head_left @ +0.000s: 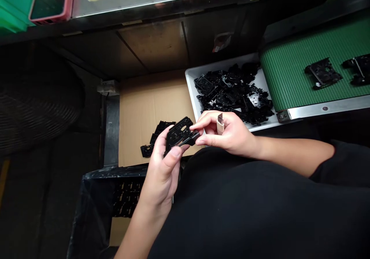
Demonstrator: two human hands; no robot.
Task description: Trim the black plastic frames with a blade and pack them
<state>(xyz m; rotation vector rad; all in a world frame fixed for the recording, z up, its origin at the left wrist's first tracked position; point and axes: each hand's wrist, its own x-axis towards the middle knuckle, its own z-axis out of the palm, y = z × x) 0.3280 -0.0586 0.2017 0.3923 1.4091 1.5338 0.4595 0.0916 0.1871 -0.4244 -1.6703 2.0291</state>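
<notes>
My left hand (165, 162) grips a black plastic molded part (179, 132) by its sides, thumb on the near edge. At the part's right end, the thumb and forefinger of my right hand (231, 133) touch its corner. Tucked in that same hand is a small knife (220, 124) with a pale handle and a short flat metal blade pointing up. Behind my left hand, a few more black parts (162, 128) lie on a cardboard sheet (144, 101).
A white tray (193, 93) heaped with black parts stands behind my right hand. Right of it, a green conveyor belt (289, 66) carries black parts. Below left is a lined bin (86, 197) with rows of parts. A phone (50, 0) lies on the metal shelf (121, 6); a fan (37, 101) stands left.
</notes>
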